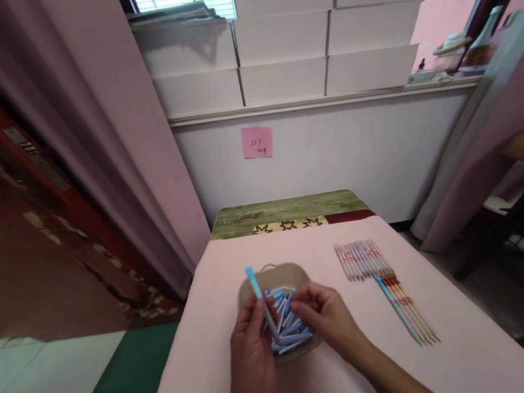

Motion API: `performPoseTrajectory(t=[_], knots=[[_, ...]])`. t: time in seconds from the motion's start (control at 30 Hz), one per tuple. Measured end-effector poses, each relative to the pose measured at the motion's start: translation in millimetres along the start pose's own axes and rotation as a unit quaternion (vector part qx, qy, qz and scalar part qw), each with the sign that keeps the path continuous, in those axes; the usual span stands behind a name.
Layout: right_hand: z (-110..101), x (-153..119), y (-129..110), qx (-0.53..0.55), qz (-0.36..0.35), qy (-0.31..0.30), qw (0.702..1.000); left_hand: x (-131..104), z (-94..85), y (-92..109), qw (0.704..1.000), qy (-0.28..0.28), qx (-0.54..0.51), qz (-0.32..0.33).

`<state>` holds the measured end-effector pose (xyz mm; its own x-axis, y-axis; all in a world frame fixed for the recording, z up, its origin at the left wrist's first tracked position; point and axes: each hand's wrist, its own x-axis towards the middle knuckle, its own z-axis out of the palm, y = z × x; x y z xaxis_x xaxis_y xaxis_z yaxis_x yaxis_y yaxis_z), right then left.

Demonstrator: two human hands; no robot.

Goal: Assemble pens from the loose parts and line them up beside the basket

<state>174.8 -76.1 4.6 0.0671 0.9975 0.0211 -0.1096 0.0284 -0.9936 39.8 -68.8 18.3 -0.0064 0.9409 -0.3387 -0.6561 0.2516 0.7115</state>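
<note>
My left hand [252, 336] is closed around a slim blue pen [254, 284], held slanting over the left part of a beige basket [294, 273]. The pen's bright blue end points up and away from me. My right hand [326, 315] hovers over the basket's right side with its fingertips pinched together; what they hold, if anything, I cannot make out. Loose blue and white pen parts [293, 336] lie jumbled in the basket, partly hidden by both hands.
Right of the basket, a row of pale pens [363, 260] lies side by side on the pink tablecloth [348, 380]. Nearer me are several tan pens [415, 315] with a blue pen [400, 314] along their left. White boxes [282, 39] are stacked on a ledge behind.
</note>
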Motion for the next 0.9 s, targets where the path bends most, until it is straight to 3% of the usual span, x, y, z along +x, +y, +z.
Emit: performPoseTrajectory(t=[0.23, 0.4, 0.6, 0.8, 0.9], knots=[[12, -31, 15, -0.196, -0.077, 0.001, 0.978, -4, 3.1, -16, 0.999, 0.012, -0.027, -0.033], [8, -42, 15, -0.247, -0.086, 0.018, 0.965, -16, 2.5, -24, 0.999, -0.004, -0.031, -0.035], [18, -57, 30, -0.236, -0.079, 0.015, 0.968, -25, -17.8, -33, 0.999, -0.020, 0.004, -0.037], [20, -69, 46, -0.248, -0.065, 0.004, 0.967, -20, -28.6, -16, 0.996, -0.034, 0.051, 0.066], [20, -74, 51, -0.258, -0.066, -0.003, 0.964, -15, -31.3, -5, 0.993, -0.026, 0.091, 0.077]])
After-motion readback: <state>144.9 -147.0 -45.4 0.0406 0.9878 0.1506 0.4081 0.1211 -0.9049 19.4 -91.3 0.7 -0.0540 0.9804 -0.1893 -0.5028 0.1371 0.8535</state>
